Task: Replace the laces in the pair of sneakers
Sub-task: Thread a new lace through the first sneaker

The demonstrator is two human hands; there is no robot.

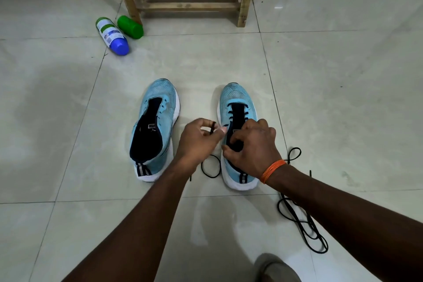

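One loose lace, black, is lying tangled at lower right. At centre, the left hand is pinching a black lace tip while the right hand, fingers curled, is gripping the half-laced sneaker, light blue with white sole. The unlaced sneaker is standing just left.

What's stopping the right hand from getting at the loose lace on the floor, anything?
Probably reachable, yes: the loose lace lies on open floor by the right forearm, nothing on it. The right hand grips the right sneaker, though, so it must let go first.
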